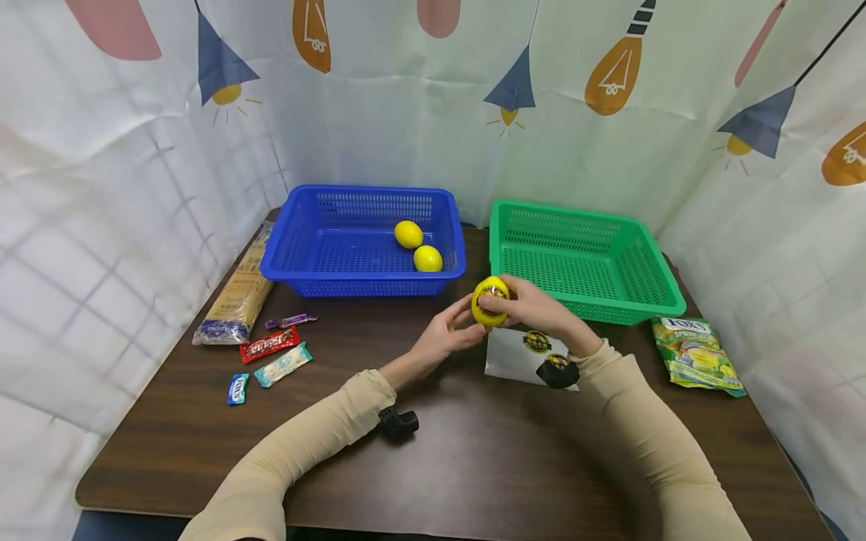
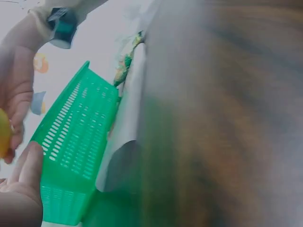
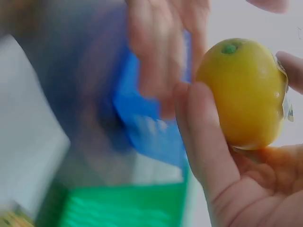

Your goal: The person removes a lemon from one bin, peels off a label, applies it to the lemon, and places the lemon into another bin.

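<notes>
My right hand [image 1: 534, 306] holds a yellow lemon [image 1: 490, 302] between thumb and fingers, above the table's middle. On the lemon's side is a dark round sticker [image 1: 489, 294]; in the right wrist view its edge [image 3: 285, 90] lifts off the peel. My left hand [image 1: 443, 338] is beside the lemon with its fingers loosely extended, fingertips right at its left side. Below the right hand lies a white sticker sheet [image 1: 504, 361] with round black-and-yellow stickers. Two more lemons [image 1: 409, 234] sit in the right part of the blue basket [image 1: 361, 288].
A green basket [image 1: 649, 297] stands at the back right, beside a Fox's candy bag [image 1: 700, 353]. On the left are a long noodle-like package [image 1: 237, 293], a red wrapped bar [image 1: 269, 345], a pale wrapped bar [image 1: 283, 365], a purple candy [image 1: 291, 321] and a small blue packet [image 1: 237, 389].
</notes>
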### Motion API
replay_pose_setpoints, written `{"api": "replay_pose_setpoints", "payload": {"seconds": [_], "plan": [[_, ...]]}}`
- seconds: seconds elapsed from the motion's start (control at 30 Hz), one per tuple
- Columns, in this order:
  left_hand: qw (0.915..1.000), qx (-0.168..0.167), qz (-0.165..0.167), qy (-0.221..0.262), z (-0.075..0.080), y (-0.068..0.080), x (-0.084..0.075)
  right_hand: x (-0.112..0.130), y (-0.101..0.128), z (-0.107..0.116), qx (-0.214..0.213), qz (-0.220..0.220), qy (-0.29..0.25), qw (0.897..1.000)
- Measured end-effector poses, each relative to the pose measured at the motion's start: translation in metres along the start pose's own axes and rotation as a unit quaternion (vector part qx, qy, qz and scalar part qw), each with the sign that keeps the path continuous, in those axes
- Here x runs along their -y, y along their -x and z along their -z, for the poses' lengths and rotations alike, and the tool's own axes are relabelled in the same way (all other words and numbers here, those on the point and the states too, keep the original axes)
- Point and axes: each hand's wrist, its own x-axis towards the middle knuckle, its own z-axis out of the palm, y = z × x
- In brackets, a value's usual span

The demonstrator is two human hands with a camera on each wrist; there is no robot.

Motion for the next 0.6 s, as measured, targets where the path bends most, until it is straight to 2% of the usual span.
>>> {"api": "replay_pose_setpoints", "payload": {"seconds": [0.1,0.23,0.33,0.47,0.6], "plan": [[0.9995,-0.023,0.009,0.021,-0.004,-0.01,-0.005,0.016,-0.005,0.028,-0.007,0.001,-0.023,1.0],[0.997,-0.065,0.041,-0.009,-0.011,-0.03,-0.007,0.032,-0.017,0.067,-0.027,0.0,-0.05,0.998],[0.9944,-0.089,0.05,-0.029,-0.013,-0.046,-0.006,0.037,-0.033,0.095,-0.048,-0.011,-0.079,0.996],[0.9894,-0.133,0.049,-0.028,-0.016,-0.064,-0.003,0.032,-0.058,0.123,-0.079,-0.033,-0.169,0.982],[0.9855,-0.16,0.055,-0.018,-0.024,-0.074,0.005,0.013,-0.079,0.131,-0.115,-0.078,-0.221,0.965]]}}
